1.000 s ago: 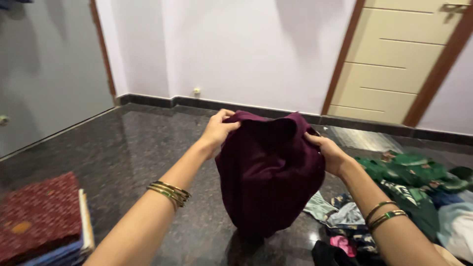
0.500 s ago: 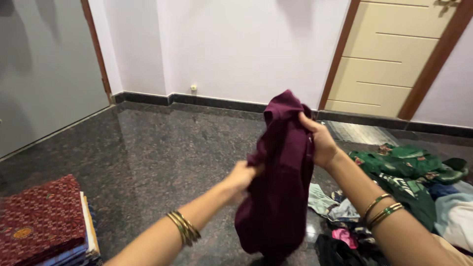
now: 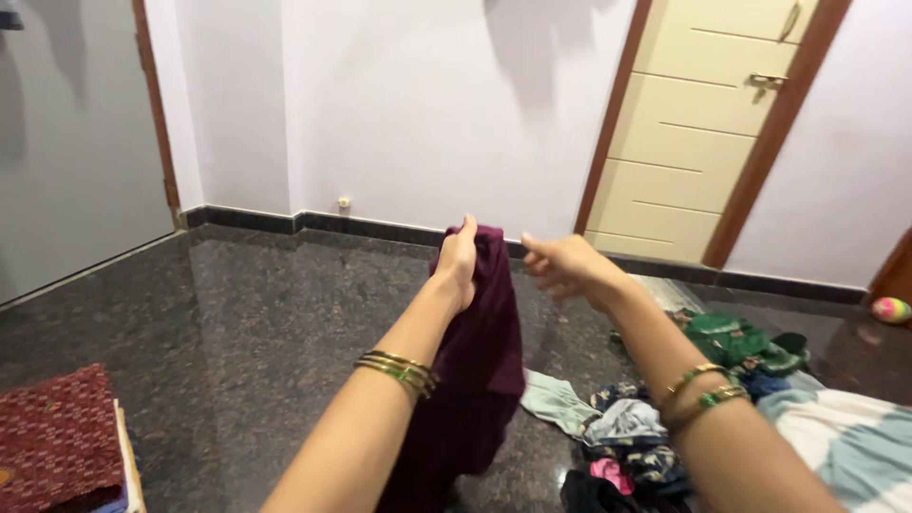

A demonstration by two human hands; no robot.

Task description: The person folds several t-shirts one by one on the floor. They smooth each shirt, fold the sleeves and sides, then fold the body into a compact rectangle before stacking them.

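Our left hand (image 3: 459, 261) gripped the maroon cloth (image 3: 480, 366); our right hand (image 3: 567, 267) hung open beside it. Clothes (image 3: 655, 427) littered the floor (image 3: 247, 313), the cloth's bottom cut off.

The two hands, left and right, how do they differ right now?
The left hand is shut on the top of the maroon garment, which hangs down toward the dark floor; the right hand is open and holds nothing. The left hand touches the cloth, while the right hand is beside it and apart from it. Both are raised at about the same height, and both wrists wear gold and green bangles.
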